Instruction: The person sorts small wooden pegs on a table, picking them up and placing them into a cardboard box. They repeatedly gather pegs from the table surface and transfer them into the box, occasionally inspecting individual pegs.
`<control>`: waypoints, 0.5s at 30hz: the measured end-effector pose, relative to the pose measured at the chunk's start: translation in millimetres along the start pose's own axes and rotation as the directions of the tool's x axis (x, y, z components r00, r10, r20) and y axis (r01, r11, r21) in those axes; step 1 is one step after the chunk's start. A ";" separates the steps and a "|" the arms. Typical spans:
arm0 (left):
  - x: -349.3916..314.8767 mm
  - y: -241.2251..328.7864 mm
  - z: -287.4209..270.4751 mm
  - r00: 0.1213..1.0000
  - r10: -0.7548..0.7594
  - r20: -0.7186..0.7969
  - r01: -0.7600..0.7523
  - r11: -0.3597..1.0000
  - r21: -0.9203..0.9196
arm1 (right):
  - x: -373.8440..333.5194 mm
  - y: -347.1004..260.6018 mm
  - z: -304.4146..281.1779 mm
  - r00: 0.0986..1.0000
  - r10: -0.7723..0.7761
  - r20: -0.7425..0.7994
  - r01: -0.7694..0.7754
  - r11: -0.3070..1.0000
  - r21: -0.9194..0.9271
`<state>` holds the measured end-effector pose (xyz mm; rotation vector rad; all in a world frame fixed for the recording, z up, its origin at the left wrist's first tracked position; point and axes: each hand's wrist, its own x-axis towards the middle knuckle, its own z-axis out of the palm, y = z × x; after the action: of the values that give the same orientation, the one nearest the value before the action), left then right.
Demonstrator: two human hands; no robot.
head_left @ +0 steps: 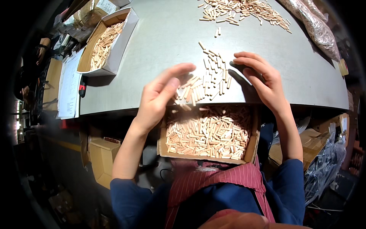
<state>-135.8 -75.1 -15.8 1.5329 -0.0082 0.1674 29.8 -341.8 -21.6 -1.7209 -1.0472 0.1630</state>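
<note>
- Left hand (155,95): at tabletop's (312,86) near edge, thumb and forefinger apart; contact with dowels hard to tell, blur there.
- Right hand (267,78): fingers loosely spread, nothing held.
- Loose dowels (215,72): between hands, toward near edge.
- Carton (162,139): dowel-filled, below near edge.
- Dowel pile (248,9): far edge.
- White box (125,42): dowels inside, left edge.

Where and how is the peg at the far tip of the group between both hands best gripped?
The peg is probably best pinched at its middle, from above, across its long sides: it lies flat on the table, slim, with bare surface alongside.
</note>
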 end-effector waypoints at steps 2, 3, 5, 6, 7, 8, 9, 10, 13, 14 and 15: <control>3.5 -2.6 -7.5 0.997 0.026 -0.074 -0.028 1.000 -0.016 | 8.6 -0.7 3.9 0.998 -0.060 0.020 0.063 0.979 -0.192; 4.8 -2.1 -7.2 0.991 0.032 -0.133 -0.038 0.999 -0.038 | 14.4 -0.5 5.4 0.988 -0.136 0.066 0.150 0.929 -0.338; 7.2 -2.3 -8.8 0.990 0.028 -0.141 -0.039 0.996 -0.074 | 18.2 -2.2 6.0 0.976 -0.162 0.142 0.208 0.880 -0.427; 7.7 -2.6 -9.8 0.989 0.026 -0.147 -0.040 0.995 -0.094 | 20.0 -2.6 5.8 0.968 -0.172 0.183 0.240 0.851 -0.467; 7.4 -2.4 -10.2 0.989 0.033 -0.146 -0.044 0.996 -0.076 | 20.1 1.7 5.0 0.967 -0.196 0.162 0.249 0.853 -0.458; 6.4 -1.8 -10.4 0.989 0.039 -0.144 -0.048 0.997 -0.057 | 19.6 3.7 3.2 0.971 -0.199 0.134 0.238 0.862 -0.446; 5.9 -2.9 -10.0 0.989 0.043 -0.142 -0.050 0.998 -0.042 | 18.1 6.2 1.0 0.974 -0.200 0.106 0.226 0.872 -0.435; 6.4 -3.5 -10.3 0.989 0.037 -0.145 -0.045 0.998 -0.053 | 17.4 7.9 -0.3 0.977 -0.199 0.079 0.214 0.881 -0.422; 7.2 -4.3 -11.8 0.988 0.020 -0.154 -0.033 0.996 -0.080 | 16.8 10.9 -1.6 0.993 -0.117 -0.004 0.110 0.943 -0.314; 7.4 -5.0 -12.2 0.987 0.018 -0.158 -0.032 0.996 -0.085 | 16.7 11.6 -2.3 0.996 -0.087 -0.030 0.075 0.959 -0.275; 8.4 -5.0 -12.4 0.987 0.016 -0.159 -0.031 0.996 -0.088 | 17.7 9.8 -5.5 0.998 -0.061 0.007 0.060 0.947 -0.314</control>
<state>-128.2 -62.0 -20.4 1.4263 0.0909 0.3034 49.1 -333.7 -20.9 -1.9693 -1.1707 -0.0502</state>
